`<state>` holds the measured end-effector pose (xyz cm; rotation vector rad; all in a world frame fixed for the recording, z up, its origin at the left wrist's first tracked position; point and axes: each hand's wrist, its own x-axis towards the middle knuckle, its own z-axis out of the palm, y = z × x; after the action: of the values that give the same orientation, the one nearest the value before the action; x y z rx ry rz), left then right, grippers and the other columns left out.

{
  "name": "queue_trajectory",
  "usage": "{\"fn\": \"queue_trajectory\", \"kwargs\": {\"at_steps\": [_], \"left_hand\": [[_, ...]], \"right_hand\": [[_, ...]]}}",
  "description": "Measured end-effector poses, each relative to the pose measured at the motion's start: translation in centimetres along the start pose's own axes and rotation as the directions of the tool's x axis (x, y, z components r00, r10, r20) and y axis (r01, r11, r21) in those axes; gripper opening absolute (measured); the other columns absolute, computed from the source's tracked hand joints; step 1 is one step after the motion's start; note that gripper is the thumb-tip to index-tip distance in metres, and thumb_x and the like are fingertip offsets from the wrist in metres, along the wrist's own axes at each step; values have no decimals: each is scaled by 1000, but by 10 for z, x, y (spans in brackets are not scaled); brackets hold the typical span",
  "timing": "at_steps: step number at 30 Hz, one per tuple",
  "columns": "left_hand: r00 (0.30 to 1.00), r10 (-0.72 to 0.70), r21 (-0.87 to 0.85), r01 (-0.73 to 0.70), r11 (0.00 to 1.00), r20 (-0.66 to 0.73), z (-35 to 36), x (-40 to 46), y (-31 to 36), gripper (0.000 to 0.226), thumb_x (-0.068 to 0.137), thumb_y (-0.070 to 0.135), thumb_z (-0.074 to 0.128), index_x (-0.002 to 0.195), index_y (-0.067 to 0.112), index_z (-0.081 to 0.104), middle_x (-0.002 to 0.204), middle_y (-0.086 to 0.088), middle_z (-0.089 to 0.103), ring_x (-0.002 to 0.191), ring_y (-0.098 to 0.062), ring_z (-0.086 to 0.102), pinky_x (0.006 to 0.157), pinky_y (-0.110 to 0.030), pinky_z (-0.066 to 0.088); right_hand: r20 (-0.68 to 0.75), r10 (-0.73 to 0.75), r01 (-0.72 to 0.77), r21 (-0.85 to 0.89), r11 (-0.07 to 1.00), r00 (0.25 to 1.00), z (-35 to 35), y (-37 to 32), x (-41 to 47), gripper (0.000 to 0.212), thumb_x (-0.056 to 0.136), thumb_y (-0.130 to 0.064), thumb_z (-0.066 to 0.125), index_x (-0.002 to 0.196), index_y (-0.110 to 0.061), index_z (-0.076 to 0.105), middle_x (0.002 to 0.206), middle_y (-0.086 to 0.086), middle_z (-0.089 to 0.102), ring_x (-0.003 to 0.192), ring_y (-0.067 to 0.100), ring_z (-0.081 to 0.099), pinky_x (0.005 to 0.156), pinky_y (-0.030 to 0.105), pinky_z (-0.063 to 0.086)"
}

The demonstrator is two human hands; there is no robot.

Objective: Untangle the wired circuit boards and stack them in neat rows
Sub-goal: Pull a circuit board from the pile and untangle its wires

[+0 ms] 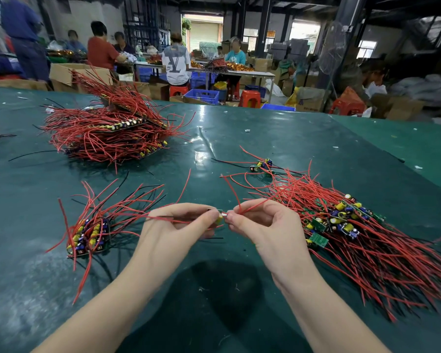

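Both hands hold one small circuit board (220,217) with red wires above the green table (214,289). My left hand (181,225) pinches the board and its wires trailing left. My right hand (260,220) pinches the board's other end and red wires rising from it. To the right lies a tangled heap of wired boards (346,225). At the left a short neat row of boards (87,236) stands on edge, wires fanning up. A large stacked pile (110,136) sits at the far left.
A few loose boards (262,165) lie beyond the tangled heap. Small scraps dot the table. Past the far table edge are seated workers (176,62), cardboard boxes, blue crates (203,96) and red stools.
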<state>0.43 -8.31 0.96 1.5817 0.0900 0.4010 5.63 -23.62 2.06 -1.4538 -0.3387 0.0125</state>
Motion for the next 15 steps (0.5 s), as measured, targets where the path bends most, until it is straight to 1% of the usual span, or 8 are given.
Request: {"fn": "queue_trajectory", "kwargs": {"at_steps": [1, 2, 3, 6, 9, 12, 14, 15], "left_hand": [[1000, -12, -136, 7, 991, -29, 1, 6, -4, 28, 63, 36, 84, 81, 14, 78, 82, -9, 75, 79, -21, 73, 68, -27, 58], [998, -61, -254, 56, 966, -12, 2, 6, -2, 24, 62, 29, 80, 78, 10, 78, 82, -12, 75, 77, -20, 72, 66, -24, 57], [997, -70, -322, 76, 944, 31, 3, 7, -2, 20, 64, 24, 75, 75, 7, 78, 82, -14, 74, 75, -19, 71, 64, -22, 57], [981, -174, -474, 195, 858, 88, 5, 6, 4, 15, 71, 17, 66, 71, 7, 78, 82, -12, 74, 75, -17, 72, 64, -20, 57], [971, -197, -539, 239, 808, 134, 5, 6, 8, 17, 69, 18, 68, 75, 7, 78, 88, -13, 74, 79, -17, 73, 66, -20, 56], [966, -199, -549, 258, 795, 165, 4, 6, 9, 22, 68, 19, 68, 81, 4, 78, 92, -16, 74, 82, -18, 73, 67, -20, 57], [967, -197, -532, 252, 808, 161, 4, 7, 8, 23, 70, 18, 67, 84, 2, 77, 95, -18, 73, 83, -19, 73, 67, -21, 57], [971, -190, -521, 238, 820, 146, 4, 7, 7, 23, 70, 17, 67, 84, 1, 77, 95, -19, 73, 83, -20, 73, 67, -21, 57]], "right_hand": [[11, -22, 22, -2, 1000, 1000, 1, -1, -1, 22, 73, 6, 76, 71, -14, 68, 75, 10, 74, 73, 22, 70, 75, 35, 60], [23, -40, 40, 9, 999, 999, 1, -2, -1, 23, 74, 7, 76, 71, -15, 69, 77, 10, 74, 75, 22, 71, 77, 35, 59], [33, -53, 52, 26, 998, 998, 2, -3, -2, 24, 74, 7, 75, 71, -16, 69, 78, 10, 75, 76, 22, 72, 78, 35, 59], [50, -48, 43, 111, 993, 998, 2, -6, -2, 25, 75, 8, 73, 71, -16, 70, 80, 12, 75, 77, 21, 72, 76, 31, 59], [76, 68, -88, 306, 948, 995, 3, -7, -1, 22, 72, 7, 74, 72, -14, 69, 85, 16, 74, 78, 20, 71, 70, 26, 57], [153, 225, -272, 507, 818, 962, 3, -5, 2, 16, 62, 1, 73, 74, -8, 67, 86, 18, 74, 75, 20, 72, 64, 22, 56], [180, 305, -353, 550, 757, 935, 1, -4, 3, 20, 59, 0, 73, 76, -7, 67, 85, 16, 74, 73, 20, 73, 61, 22, 56], [187, 328, -375, 548, 748, 926, 0, -4, 4, 21, 58, -1, 74, 77, -7, 68, 84, 15, 74, 71, 19, 73, 60, 21, 56]]}}
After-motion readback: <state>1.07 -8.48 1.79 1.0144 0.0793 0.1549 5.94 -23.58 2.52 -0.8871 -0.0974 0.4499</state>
